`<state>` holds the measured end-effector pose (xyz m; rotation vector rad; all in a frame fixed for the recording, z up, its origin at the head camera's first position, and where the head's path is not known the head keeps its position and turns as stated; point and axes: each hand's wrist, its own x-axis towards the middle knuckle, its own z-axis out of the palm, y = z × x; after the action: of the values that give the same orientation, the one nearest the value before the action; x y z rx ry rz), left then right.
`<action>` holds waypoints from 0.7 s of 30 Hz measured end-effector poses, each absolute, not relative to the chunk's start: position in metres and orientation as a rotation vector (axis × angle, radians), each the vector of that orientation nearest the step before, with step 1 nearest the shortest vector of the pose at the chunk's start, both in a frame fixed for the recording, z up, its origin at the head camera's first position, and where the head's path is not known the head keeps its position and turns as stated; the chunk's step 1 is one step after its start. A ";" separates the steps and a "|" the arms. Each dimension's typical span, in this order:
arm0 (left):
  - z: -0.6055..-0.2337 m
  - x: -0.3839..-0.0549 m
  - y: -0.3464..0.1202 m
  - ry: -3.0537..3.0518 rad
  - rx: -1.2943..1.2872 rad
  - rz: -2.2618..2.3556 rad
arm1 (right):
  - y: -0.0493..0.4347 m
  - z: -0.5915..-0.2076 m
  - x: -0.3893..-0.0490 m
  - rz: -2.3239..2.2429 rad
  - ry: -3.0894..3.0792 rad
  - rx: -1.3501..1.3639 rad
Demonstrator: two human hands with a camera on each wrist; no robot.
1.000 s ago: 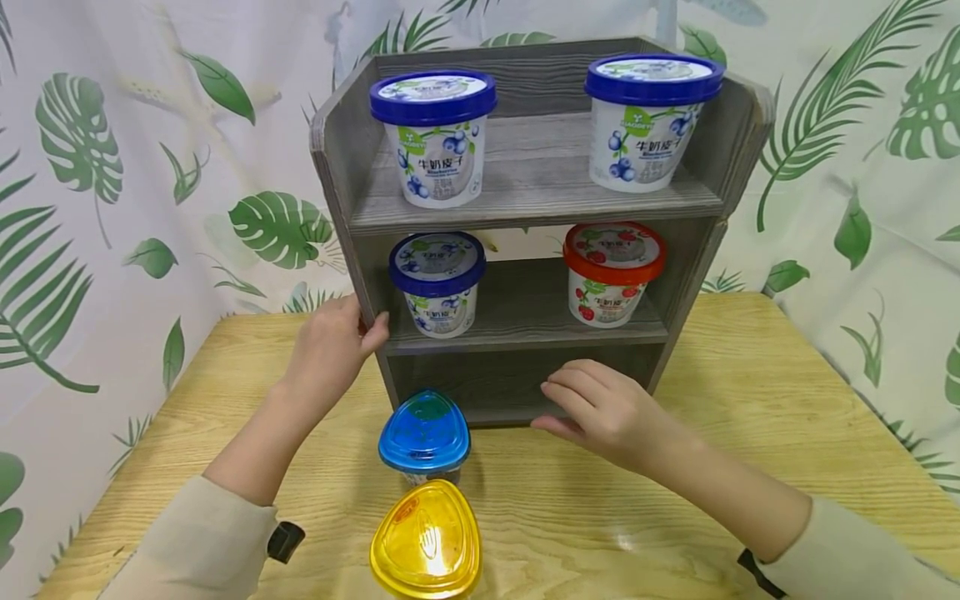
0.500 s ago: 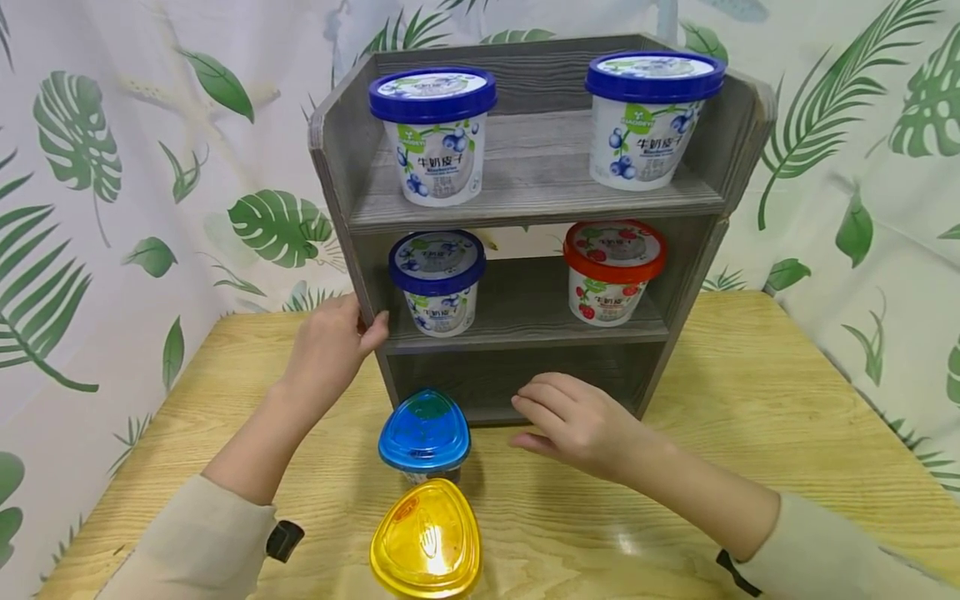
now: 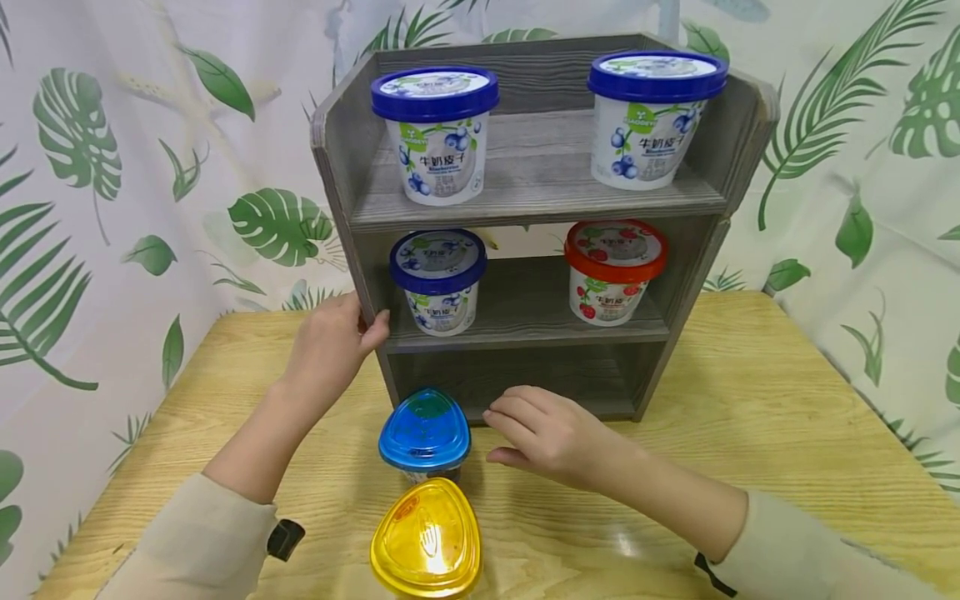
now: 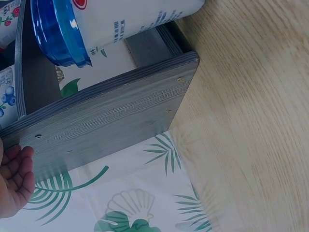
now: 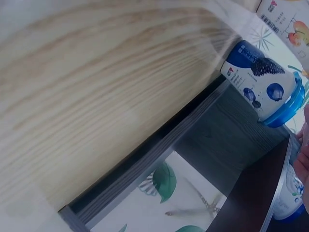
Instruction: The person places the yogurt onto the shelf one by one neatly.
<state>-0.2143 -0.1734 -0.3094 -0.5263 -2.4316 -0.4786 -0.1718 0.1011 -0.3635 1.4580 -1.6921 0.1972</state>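
My left hand (image 3: 330, 346) grips the left side panel of a grey wooden shelf (image 3: 525, 196), with the thumb at its front edge. In the left wrist view, the fingers (image 4: 19, 169) lie along the panel's outer face. My right hand (image 3: 547, 437) hovers before the bottom compartment, fingers loosely bent and holding nothing. Just left of it, apart, a blue-lidded cup (image 3: 424, 432) stands on the table before the shelf. Blueberries are printed on this cup (image 5: 263, 82) in the right wrist view. Nearer to me stands a yellow-lidded cup (image 3: 427, 542), its body mostly hidden beneath the lid.
Two tubs with dark blue lids, one left (image 3: 438, 137) and one right (image 3: 651, 125), stand on the top shelf. The middle shelf bears a smaller blue-lidded tub (image 3: 438, 283) and a red-lidded tub (image 3: 611, 271). Leaf-patterned cloth (image 3: 247, 150) surrounds the wooden table (image 3: 750, 400).
My right hand has moved left and slightly toward me, closer to the blue-lidded cup. My left hand stays on the shelf's side, and the cups and tubs have not moved.
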 end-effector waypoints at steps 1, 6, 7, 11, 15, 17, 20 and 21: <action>-0.309 -0.214 -0.173 -2.431 -0.527 -0.478 | 0.100 -0.364 -0.172 0.196 -1.697 1.465; -0.310 -0.215 -0.173 -2.429 -0.525 -0.476 | 0.092 -0.366 -0.171 0.200 -1.707 1.507; -0.309 -0.215 -0.173 -2.427 -0.525 -0.474 | 0.091 -0.367 -0.171 0.202 -1.706 1.514; -0.309 -0.214 -0.173 -2.415 -0.534 -0.475 | 0.085 -0.368 -0.171 0.201 -1.693 1.534; -0.309 -0.215 -0.174 -2.411 -0.532 -0.474 | 0.081 -0.371 -0.171 0.192 -1.697 1.561; -0.309 -0.214 -0.173 -2.411 -0.529 -0.476 | 0.080 -0.373 -0.171 0.188 -1.704 1.578; -0.309 -0.214 -0.173 -2.416 -0.526 -0.481 | 0.078 -0.375 -0.170 0.183 -1.721 1.595; -0.308 -0.213 -0.173 -2.418 -0.526 -0.482 | 0.077 -0.376 -0.170 0.181 -1.730 1.598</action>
<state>-0.2132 -0.1728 -0.3083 -0.5259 -2.4184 -0.4823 -0.1703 0.0770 -0.3761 1.5983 -1.7299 0.1808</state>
